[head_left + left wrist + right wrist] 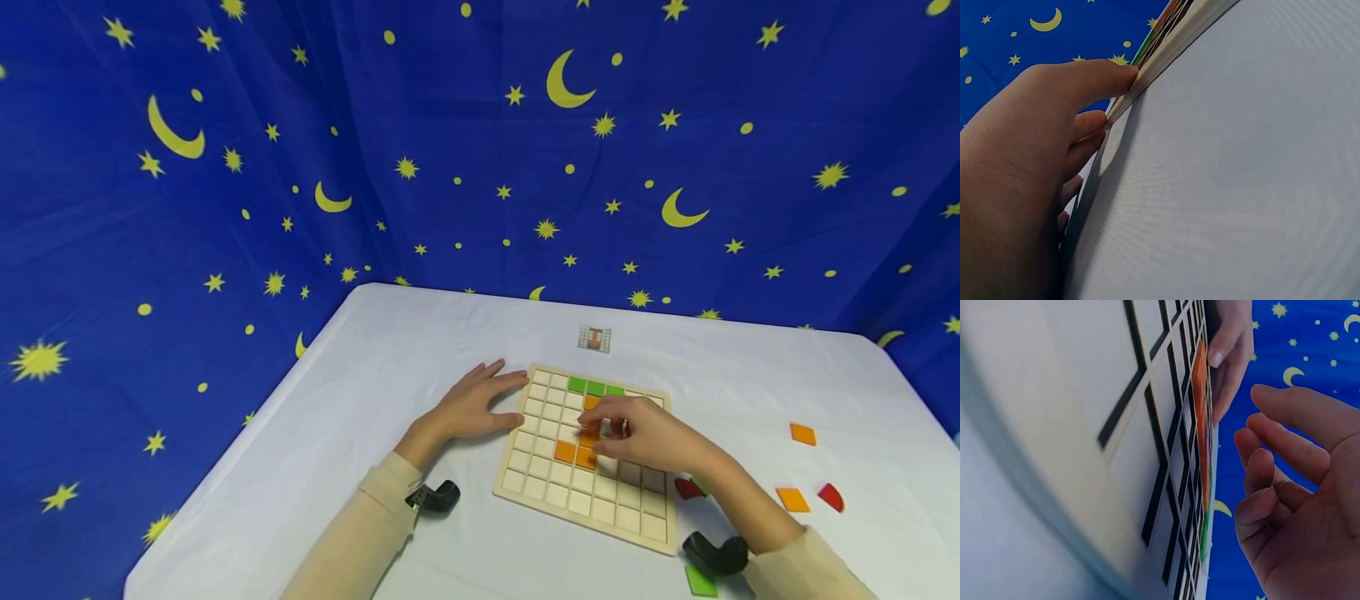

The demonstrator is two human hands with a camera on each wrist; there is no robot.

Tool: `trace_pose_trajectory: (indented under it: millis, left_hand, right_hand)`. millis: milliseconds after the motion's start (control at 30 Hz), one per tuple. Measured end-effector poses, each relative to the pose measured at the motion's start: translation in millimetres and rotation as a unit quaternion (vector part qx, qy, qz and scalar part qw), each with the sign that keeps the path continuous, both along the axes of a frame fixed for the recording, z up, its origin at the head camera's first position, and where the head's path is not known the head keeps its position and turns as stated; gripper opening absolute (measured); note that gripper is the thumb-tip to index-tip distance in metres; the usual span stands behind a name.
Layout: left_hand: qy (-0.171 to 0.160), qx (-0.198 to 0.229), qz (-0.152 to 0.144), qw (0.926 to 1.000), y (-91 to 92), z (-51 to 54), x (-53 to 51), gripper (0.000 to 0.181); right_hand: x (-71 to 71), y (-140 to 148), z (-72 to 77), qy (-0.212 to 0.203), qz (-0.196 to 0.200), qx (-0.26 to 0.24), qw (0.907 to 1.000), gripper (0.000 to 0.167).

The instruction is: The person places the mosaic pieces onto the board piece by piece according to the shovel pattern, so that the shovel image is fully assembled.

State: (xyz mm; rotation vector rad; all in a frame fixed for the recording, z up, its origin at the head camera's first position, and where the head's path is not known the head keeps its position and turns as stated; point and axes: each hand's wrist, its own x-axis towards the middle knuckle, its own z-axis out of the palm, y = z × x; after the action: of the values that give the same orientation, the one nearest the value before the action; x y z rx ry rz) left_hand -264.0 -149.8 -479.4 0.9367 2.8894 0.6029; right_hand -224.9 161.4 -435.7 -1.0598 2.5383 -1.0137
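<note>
A square wooden grid board [547,494] lies on the white table. Green tiles [596,388] sit in its far row, and several orange tiles [565,451] fill cells near its middle. My left hand [472,407] rests flat beside the board, its thumb and index fingertip touching the left edge; the left wrist view shows the thumb against the board's side [1166,56]. Over the orange tiles hovers my right hand [648,433], partly hiding them. In the right wrist view its loosely bent fingers [1297,419] stand apart from the board with nothing visible between them.
A small printed card [594,338] with a grid pattern lies beyond the board. To the right are loose orange tiles [802,434], a red quarter-round piece [831,497] and a green piece [701,582]. Another red piece [687,488] lies by the board's right edge, under the right forearm.
</note>
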Motion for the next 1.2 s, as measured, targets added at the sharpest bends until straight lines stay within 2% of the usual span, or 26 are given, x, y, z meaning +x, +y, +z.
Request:
trace_pose_trajectory:
  millis: [567, 833, 1200]
  left_hand:
    - [0.001, 0.002, -0.005, 1.0000, 0.7, 1.4, -1.7, 0.069]
    - [0.006, 0.003, -0.008, 0.9999, 0.1, -2.7, -1.4, 0.069]
    - [0.003, 0.003, -0.007, 1.0000, -0.4, 1.8, 0.3, 0.068]
  right_hand:
    - [4.6, 38.3, -0.2, -0.021, -0.046, -0.019, 0.9986, 0.033]
    - [7.9, 59.5, -0.6, -0.038, -0.085, 0.005, 0.9957, 0.035]
    - [13.8, 92.0, -6.3, -0.035, -0.121, 0.014, 0.9920, 0.036]
